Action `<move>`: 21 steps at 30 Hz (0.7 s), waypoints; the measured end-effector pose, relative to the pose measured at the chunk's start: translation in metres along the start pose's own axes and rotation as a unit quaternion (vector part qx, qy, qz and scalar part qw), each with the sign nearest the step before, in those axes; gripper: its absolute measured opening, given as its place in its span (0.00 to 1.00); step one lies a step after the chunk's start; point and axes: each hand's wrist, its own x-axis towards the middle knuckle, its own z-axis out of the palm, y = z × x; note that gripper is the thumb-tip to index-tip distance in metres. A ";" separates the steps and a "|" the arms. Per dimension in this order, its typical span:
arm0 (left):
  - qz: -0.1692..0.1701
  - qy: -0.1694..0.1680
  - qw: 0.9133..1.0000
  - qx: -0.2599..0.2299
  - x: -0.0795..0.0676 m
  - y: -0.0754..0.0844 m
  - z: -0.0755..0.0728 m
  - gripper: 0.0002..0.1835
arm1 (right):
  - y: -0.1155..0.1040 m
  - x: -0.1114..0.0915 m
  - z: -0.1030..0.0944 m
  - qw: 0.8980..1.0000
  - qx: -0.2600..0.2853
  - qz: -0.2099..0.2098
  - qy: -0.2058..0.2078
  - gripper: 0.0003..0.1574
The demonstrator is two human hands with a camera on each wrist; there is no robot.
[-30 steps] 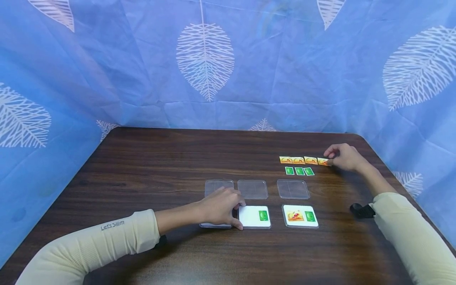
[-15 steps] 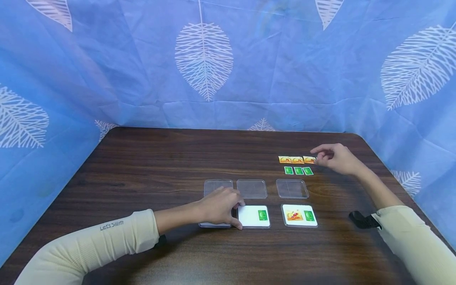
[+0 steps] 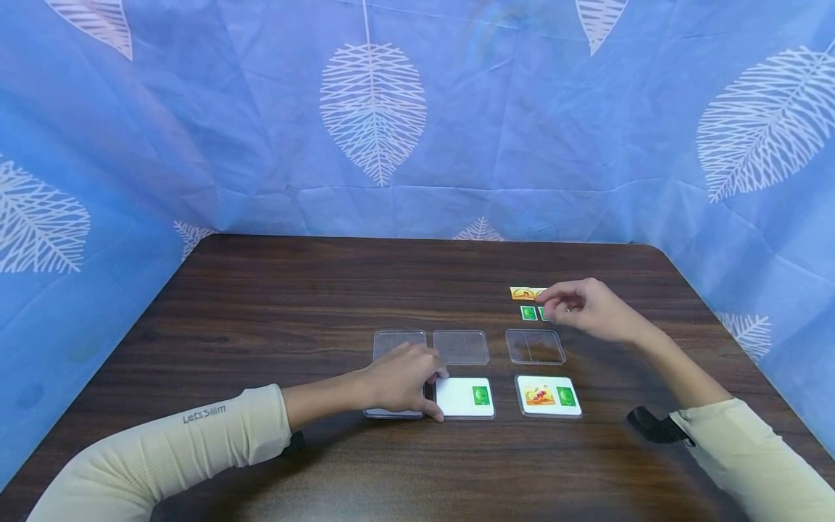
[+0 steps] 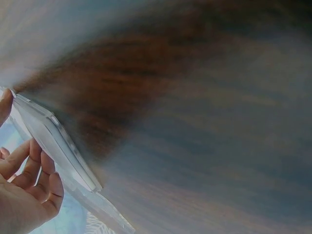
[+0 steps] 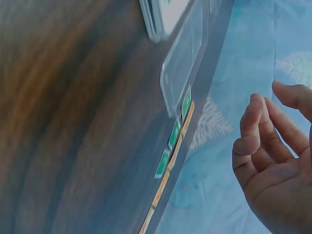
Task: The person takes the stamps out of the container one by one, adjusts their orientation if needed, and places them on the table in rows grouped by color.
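Working at a dark wood-grain table [image 3: 261, 312], facing a blue cloth [image 3: 261, 109] printed with white leaves (and wrapping round both sides). With the left hand [image 3: 404, 377], gripping the white case [image 3: 454, 398] by opposite edges between thumb and fingers, just as a second ago; lying flat there, bearing a green sticker [image 3: 481, 395], before a row of clear covers [image 3: 535, 346]. With the right hand [image 3: 590, 312], now reaching farther left than a second ago, from the end of the orange stickers [image 3: 522, 293] to above their middle, partly hiding the loose green stickers [image 3: 528, 313]; keeping fingers loosely bent, gap showing, holding nothing visible.
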 end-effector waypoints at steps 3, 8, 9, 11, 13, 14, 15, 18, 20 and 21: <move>-0.002 -0.001 1.000 -0.001 0.000 0.001 0.000 0.29 | -0.006 0.000 0.005 1.000 -0.001 -0.010 -0.006 0.14; -0.002 -0.003 1.000 0.000 0.001 0.000 0.001 0.29 | -0.015 0.000 0.012 0.999 0.016 -0.024 -0.021 0.15; -0.002 -0.003 1.000 0.000 0.001 0.000 0.001 0.28 | -0.017 0.000 0.013 0.999 0.022 -0.026 -0.026 0.15; -0.001 -0.003 1.000 -0.002 0.001 0.000 0.001 0.28 | -0.020 0.000 0.015 0.999 0.032 -0.028 -0.034 0.16; 0.000 -0.002 1.000 -0.003 0.000 0.000 0.001 0.28 | -0.023 0.001 0.018 0.998 0.039 -0.031 -0.041 0.16; 0.001 -0.001 1.000 -0.004 0.000 0.000 0.001 0.28 | -0.024 0.001 0.019 0.998 0.042 -0.031 -0.044 0.16; 0.001 0.000 1.000 -0.004 0.000 0.000 0.001 0.28 | -0.026 0.001 0.021 0.997 0.043 -0.031 -0.047 0.16; 0.003 0.000 1.000 -0.001 -0.001 0.001 0.000 0.28 | -0.030 0.001 0.025 0.997 0.041 -0.039 -0.054 0.15; 0.005 0.001 1.000 0.000 -0.001 0.001 -0.001 0.28 | -0.033 0.002 0.027 0.996 0.036 -0.048 -0.059 0.15; 0.005 0.001 1.000 -0.001 -0.001 0.001 -0.001 0.28 | -0.035 0.002 0.029 0.996 0.031 -0.052 -0.063 0.15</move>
